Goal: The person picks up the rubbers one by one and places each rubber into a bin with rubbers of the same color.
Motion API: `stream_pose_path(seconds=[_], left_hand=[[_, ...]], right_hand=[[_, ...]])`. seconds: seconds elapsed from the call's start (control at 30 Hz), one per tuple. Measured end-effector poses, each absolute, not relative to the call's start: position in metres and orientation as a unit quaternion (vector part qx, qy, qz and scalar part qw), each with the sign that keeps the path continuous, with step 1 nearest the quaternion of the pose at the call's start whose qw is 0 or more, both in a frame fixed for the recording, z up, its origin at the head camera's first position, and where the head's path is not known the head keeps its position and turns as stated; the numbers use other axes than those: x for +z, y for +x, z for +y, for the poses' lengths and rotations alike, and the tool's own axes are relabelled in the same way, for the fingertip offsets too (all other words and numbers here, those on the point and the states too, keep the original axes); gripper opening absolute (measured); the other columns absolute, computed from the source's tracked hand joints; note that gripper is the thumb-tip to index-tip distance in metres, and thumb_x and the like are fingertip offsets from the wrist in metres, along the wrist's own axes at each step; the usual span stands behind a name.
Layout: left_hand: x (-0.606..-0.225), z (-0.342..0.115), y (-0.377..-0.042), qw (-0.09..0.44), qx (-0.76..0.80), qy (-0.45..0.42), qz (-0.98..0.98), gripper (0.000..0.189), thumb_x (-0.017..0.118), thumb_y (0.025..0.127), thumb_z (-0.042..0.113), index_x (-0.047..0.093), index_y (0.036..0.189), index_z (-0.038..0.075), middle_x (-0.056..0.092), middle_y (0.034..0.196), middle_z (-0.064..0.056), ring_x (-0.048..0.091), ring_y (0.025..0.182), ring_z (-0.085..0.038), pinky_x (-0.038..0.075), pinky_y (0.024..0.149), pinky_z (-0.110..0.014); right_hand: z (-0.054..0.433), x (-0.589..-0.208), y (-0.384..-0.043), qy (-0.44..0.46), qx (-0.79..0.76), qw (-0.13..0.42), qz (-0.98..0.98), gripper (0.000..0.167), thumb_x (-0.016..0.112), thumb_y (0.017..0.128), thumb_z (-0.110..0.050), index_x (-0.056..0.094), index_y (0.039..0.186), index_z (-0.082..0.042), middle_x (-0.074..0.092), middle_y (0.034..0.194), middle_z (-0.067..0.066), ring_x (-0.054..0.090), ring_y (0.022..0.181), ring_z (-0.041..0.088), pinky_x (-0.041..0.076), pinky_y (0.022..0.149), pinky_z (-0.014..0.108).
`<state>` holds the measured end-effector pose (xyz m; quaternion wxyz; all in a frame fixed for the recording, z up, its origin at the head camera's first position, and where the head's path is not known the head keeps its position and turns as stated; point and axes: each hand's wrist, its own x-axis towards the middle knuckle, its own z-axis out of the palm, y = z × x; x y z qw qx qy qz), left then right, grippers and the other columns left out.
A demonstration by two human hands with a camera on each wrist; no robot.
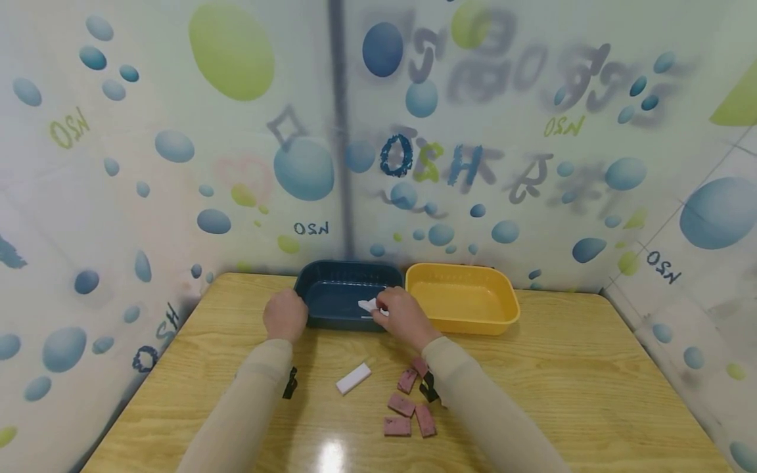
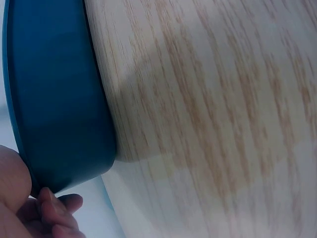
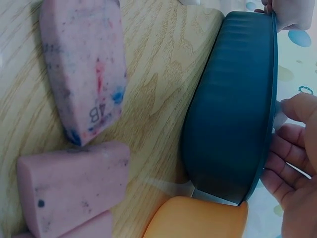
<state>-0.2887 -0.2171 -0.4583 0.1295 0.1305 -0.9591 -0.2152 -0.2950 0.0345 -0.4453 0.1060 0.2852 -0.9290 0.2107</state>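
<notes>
At the left end of the dark blue plastic basket, my left hand grips the rim; in the left wrist view its thumb and fingers pinch that corner. My right hand is over the basket's front right part and pinches a small white piece with an uneven outline. The right wrist view has only a sliver of the white piece between thumb and fingers, behind the basket wall. On the table, a white eraser and several pink erasers, smudged and one marked 4B, lie in front of the basket.
A yellow basket stands right beside the blue one at the back of the wooden table. Behind and at the sides rises a wall covering printed with blue and green drops. Dark straps show at my wrists.
</notes>
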Motion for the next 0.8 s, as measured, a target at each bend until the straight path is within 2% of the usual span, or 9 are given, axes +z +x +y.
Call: stream_pose_path(seconds=[0.27, 0.53, 0.8], left_hand=[[-0.4602, -0.2179, -0.2889, 0.128, -0.206, 0.127, -0.962, 0.029, 0.051, 0.096, 0.002, 0.067, 0.074, -0.008, 0.069, 0.074, -0.026, 0.07, 0.067, -0.038, 0.057, 0.053, -0.048], [-0.4625, -0.2187, -0.2903, 0.132, -0.207, 0.13, -0.961, 0.029, 0.051, 0.095, 0.002, 0.066, 0.072, -0.007, 0.068, 0.073, -0.026, 0.07, 0.065, -0.037, 0.057, 0.051, -0.047], [-0.4614, -0.2181, -0.29, 0.135, -0.204, 0.126, -0.961, 0.029, 0.051, 0.095, 0.001, 0.065, 0.071, -0.007, 0.068, 0.072, -0.026, 0.07, 0.065, -0.037, 0.057, 0.051, -0.047]], right_hand=[[0.0342, -0.4437, -0.2928, 0.296, 0.222, 0.118, -0.922, 0.01, 0.071, 0.097, -0.014, 0.071, 0.089, -0.008, 0.064, 0.083, 0.002, 0.053, 0.079, 0.018, 0.052, 0.075, 0.032], [0.0378, -0.4414, -0.2917, 0.296, 0.231, 0.12, -0.919, 0.009, 0.07, 0.098, -0.013, 0.071, 0.091, -0.008, 0.066, 0.087, 0.003, 0.054, 0.083, 0.019, 0.053, 0.08, 0.033], [0.0416, -0.4391, -0.2881, 0.321, 0.23, 0.124, -0.91, 0.009, 0.07, 0.096, -0.013, 0.07, 0.087, -0.011, 0.062, 0.083, -0.001, 0.053, 0.08, 0.015, 0.052, 0.075, 0.03]])
